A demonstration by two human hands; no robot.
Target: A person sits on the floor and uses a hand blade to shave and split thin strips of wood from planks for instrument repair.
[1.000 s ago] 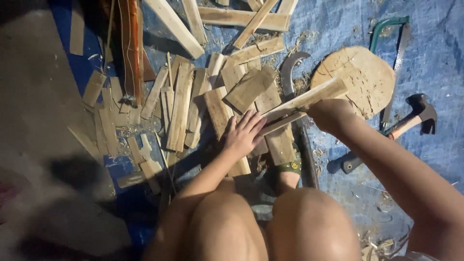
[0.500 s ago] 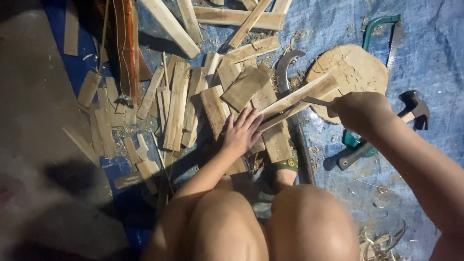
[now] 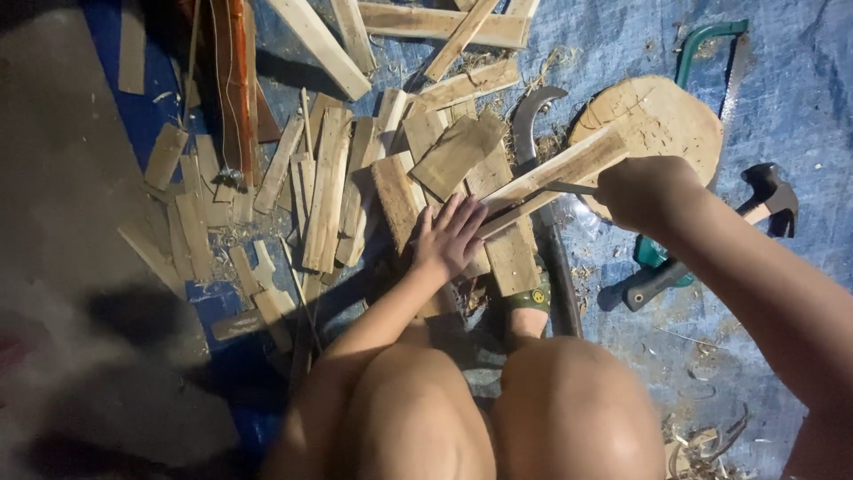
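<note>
Nearest the camera, two bare knees fill the bottom of the view, with a foot in a green sandal point(image 3: 526, 298) just beyond them on the blue tarp point(image 3: 800, 80).

The left hand point(image 3: 449, 238) lies flat, fingers spread and extended, pressing down on the near end of a long pale wooden strip point(image 3: 555, 172). It grips nothing; the palm and fingers simply rest on the wood and on the short boards beneath.

The right hand point(image 3: 641, 191) is closed in a fist around a thin dark tool point(image 3: 569, 188), whose tip meets the strip about midway along its length. What kind of tool it is cannot be made out. The strip runs diagonally from the left hand up to the round wooden chopping block point(image 3: 662, 120), its far end lying on the block.

Under the right forearm lies a green-handled tool point(image 3: 653, 258), and farther right a hammer point(image 3: 769, 196) with a dark head. A curved sickle blade point(image 3: 524, 124) sits just left of the block, and a green-framed hacksaw point(image 3: 711, 44) lies beyond it.

To the left and farther away, a scattered pile of split boards point(image 3: 329, 187) covers the tarp.
</note>
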